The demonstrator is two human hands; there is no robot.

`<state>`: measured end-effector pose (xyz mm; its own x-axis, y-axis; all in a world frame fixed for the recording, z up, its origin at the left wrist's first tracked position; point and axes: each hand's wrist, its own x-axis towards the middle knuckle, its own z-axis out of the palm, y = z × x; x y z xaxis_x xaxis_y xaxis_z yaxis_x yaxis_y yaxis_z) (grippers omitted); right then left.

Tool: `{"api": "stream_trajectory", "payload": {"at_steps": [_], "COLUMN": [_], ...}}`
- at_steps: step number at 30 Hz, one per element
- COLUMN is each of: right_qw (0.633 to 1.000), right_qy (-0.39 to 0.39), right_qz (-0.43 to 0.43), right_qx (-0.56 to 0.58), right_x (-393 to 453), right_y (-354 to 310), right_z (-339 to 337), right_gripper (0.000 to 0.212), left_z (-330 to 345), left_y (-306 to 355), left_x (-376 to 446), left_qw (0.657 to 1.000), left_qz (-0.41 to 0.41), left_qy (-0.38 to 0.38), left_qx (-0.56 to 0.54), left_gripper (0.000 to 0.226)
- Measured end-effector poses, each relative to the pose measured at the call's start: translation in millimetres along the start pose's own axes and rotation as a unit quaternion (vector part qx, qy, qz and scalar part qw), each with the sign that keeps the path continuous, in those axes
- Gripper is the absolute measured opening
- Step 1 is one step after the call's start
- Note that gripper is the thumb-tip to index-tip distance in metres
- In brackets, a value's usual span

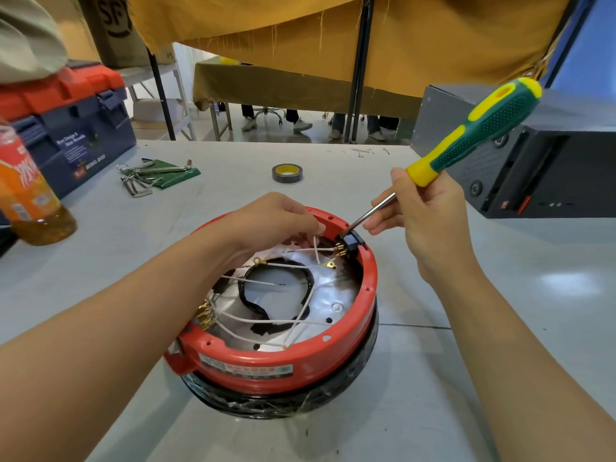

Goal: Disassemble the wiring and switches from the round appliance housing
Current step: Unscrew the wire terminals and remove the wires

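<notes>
Grey counter carries a round red appliance housing at its near middle. Inside it, the left hand pinches a white wire beside a black switch block on the far rim. The right hand grips a green-and-yellow screwdriver, tip at that block. Beyond lie a tape roll, hex keys and a toolbox.

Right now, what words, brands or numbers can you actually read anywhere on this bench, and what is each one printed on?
"WING BOX": blue toolbox, front face; the smaller lines above it are too blurred.
"SF": cardboard box at the back, large dark letters, partly cut off.
White label on the red housing: printed text, too small to read.
Orange bottle label: characters blurred, unreadable.
Marks on the table: faint handwriting, illegible.
</notes>
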<state>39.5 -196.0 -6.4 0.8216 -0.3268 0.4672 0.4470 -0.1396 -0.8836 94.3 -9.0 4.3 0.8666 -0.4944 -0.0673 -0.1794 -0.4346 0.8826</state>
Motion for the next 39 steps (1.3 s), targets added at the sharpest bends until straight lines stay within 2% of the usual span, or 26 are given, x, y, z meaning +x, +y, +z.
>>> {"api": "stream_trajectory", "payload": {"at_steps": [6,15,20,24,31,35,37,39], "right_qw": [1.000,1.000,0.999,0.999,0.997,0.996,0.996,0.996], "right_qy": [0.007,0.008,0.012,0.018,0.011,0.004,0.005,0.008], "right_qz": [-0.003,-0.004,-0.015,-0.025,-0.052,-0.053,-0.053,-0.053], "right_qx": [-0.003,-0.018,-0.031,-0.041,-0.060,-0.067,-0.071,-0.073], "right_x": [0.2,-1.8,-3.5,-3.3,-6.9,-8.4,-8.4,-8.1], "right_y": [-1.3,-3.8,-6.6,-9.8,-18.7,-21.0,-21.2,-21.3], "right_z": [-1.1,0.1,-0.4,-1.9,-1.9,-0.9,-0.8,-1.2], "right_gripper": [0.021,0.021,0.021,0.021,0.022,0.021,0.021,0.021], "left_z": [-9.5,-15.8,-11.9,-0.9,9.5,13.7,15.3,15.4], "left_y": [5.9,11.1,11.6,12.7,17.4,19.3,19.3,19.0], "left_x": [-6.8,-28.6,-35.9,-36.7,-32.0,-30.8,-30.0,-29.2], "left_qw": [0.995,0.988,0.999,0.993,0.954,0.913,0.898,0.901], "left_qz": [0.026,0.013,0.033,0.040,0.091,0.146,0.168,0.172], "left_qy": [-0.018,0.031,0.010,-0.013,0.007,0.010,0.001,-0.006], "left_qx": [-0.096,-0.148,-0.018,0.110,0.286,0.382,0.407,0.398], "left_gripper": [0.015,0.004,0.005,0.007,0.016,0.023,0.026,0.026]}}
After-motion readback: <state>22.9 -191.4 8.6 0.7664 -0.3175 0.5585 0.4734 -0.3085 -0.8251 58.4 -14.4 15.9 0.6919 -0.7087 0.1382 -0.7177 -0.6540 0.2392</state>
